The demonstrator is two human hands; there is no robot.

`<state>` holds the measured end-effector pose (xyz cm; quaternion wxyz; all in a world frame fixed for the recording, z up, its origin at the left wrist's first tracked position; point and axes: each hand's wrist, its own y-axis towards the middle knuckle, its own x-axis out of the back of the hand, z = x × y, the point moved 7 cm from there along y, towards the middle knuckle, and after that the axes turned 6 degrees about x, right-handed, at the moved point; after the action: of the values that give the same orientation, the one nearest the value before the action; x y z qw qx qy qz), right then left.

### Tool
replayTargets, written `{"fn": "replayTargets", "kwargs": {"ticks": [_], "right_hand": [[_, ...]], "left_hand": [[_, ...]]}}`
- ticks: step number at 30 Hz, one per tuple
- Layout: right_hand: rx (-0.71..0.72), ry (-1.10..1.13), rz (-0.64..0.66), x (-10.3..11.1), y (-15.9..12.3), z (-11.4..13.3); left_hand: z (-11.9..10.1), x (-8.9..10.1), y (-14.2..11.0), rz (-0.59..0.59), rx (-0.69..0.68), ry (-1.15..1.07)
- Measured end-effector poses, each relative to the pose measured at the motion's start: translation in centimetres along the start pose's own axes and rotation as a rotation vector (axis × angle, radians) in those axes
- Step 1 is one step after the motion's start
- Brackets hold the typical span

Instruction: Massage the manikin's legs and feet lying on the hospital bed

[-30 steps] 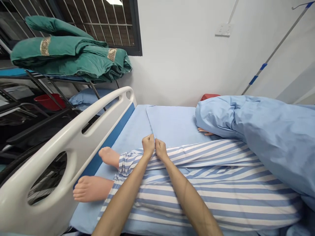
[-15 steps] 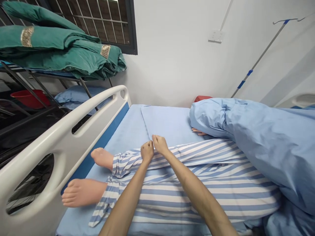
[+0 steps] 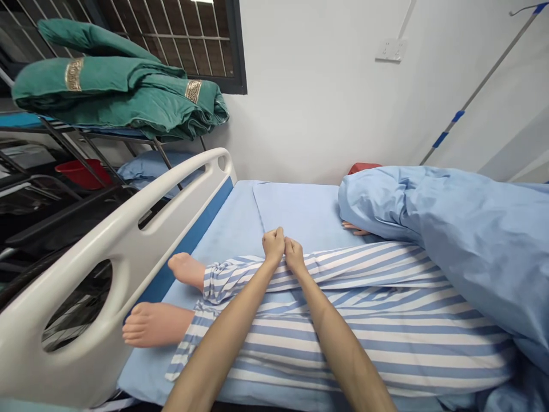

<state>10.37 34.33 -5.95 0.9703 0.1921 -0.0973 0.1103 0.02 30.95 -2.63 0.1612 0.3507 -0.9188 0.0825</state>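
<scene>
A manikin patient lies on a hospital bed in blue-and-white striped pyjama trousers, with its bare feet toward the bed rail. My left hand and my right hand sit side by side on the upper trouser leg. Both are closed, pinching the striped cloth. A blue quilt covers the manikin's upper body, and a manikin hand pokes out from under it. The face and head are hidden.
A white bed rail runs along the left side, beside a blue bed sheet. Beyond it stand a rack with green folded quilts, a blue pillow and a red basin. A drip pole leans at right.
Both hands have shifted up and to the right across the leg and now sit level and close together. The trouser cloth has moved with them, and the lower cuff lies less loosely.
</scene>
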Motion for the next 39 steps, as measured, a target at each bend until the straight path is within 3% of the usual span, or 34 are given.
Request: {"fn": "replayTargets", "kwargs": {"ticks": [8, 11, 15, 21, 24, 26, 30, 36, 39], "right_hand": [[-0.069, 0.005, -0.047, 0.2, -0.1, 0.4], [-0.087, -0.125, 0.02, 0.9, 1.1, 1.1], [-0.009, -0.276, 0.094, 2.8, 2.4, 1.6], [-0.058, -0.463, 0.044, 4.6, 0.4, -0.3], [-0.095, -0.483, 0.102, 4.2, 0.1, -0.8], [-0.086, -0.46, 0.07, 4.5, 0.7, -0.8], [-0.121, -0.393, 0.041, 5.1, 1.3, -1.3], [-0.129, -0.3, -0.037, 5.4, 1.0, -1.9], [-0.172, -0.399, 0.025, 5.7, 1.4, -1.3]], "left_hand": [[2.5, -1.7, -1.6, -0.005, -0.016, 0.192], [2.4, -1.8, -1.6, -0.003, -0.028, 0.233], [1.9, -2.1, -1.6, 0.008, -0.038, 0.255], [1.7, -2.6, -1.9, 0.072, -0.105, 0.277], [0.9, -2.8, -1.7, 0.082, -0.115, 0.262], [-0.7, -3.3, -1.5, 0.086, -0.171, 0.226], [-3.1, -3.9, -2.0, -0.017, -0.264, 0.137], [-0.5, -6.2, -2.5, -0.005, -0.177, 0.458], [0.1, -6.6, -2.2, 0.0, -0.163, 0.575]]}}
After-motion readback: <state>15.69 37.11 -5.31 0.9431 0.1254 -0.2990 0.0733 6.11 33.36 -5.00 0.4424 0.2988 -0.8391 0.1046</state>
